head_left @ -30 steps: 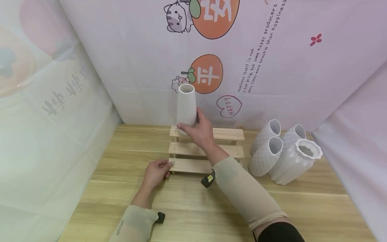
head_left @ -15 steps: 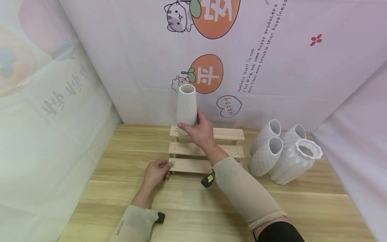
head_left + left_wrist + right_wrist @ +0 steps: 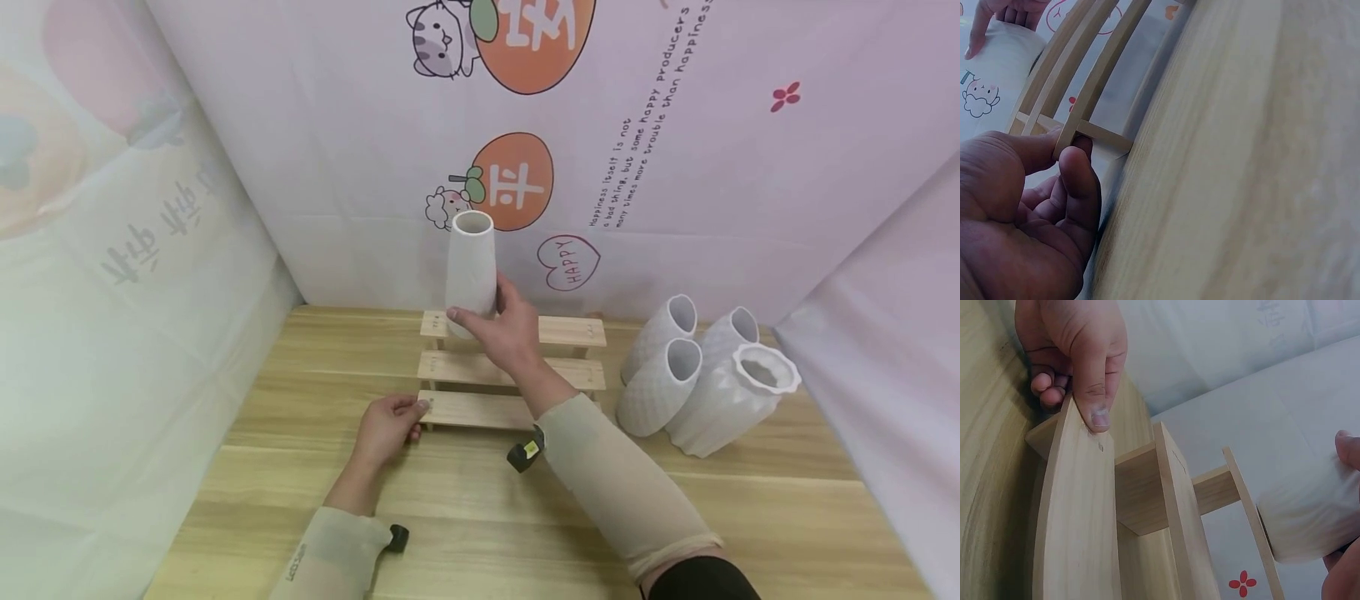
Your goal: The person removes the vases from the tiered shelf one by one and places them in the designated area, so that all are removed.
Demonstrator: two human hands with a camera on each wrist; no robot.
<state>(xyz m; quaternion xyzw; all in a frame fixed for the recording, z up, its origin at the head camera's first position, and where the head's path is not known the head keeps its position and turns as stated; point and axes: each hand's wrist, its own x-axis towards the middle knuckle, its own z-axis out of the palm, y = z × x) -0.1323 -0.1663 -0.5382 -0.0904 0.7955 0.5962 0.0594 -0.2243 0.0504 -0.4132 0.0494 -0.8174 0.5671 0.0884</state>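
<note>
A tall white vase (image 3: pixel 471 262) stands upright at the left part of the top step of a three-step wooden rack (image 3: pixel 480 408). My right hand (image 3: pixel 513 329) grips its lower half from the right, thumb across the front. In the right wrist view the base of the vase (image 3: pixel 1307 515) is right at the top board. At the lowest step's left end, my left hand (image 3: pixel 386 429) pinches the board. The left wrist view shows thumb and forefinger of that hand (image 3: pixel 1029 206) on either side of the board's end.
Several white textured vases, one with a scalloped rim (image 3: pixel 765 371), stand grouped right of the rack on the wood-grain table (image 3: pixel 450 517). A printed white cloth (image 3: pixel 337 167) hangs close behind the rack, with more cloth along both sides.
Over the last half second, my right hand and the vase have shifted slightly to the right along the top step. The left hand keeps its hold on the lowest step.
</note>
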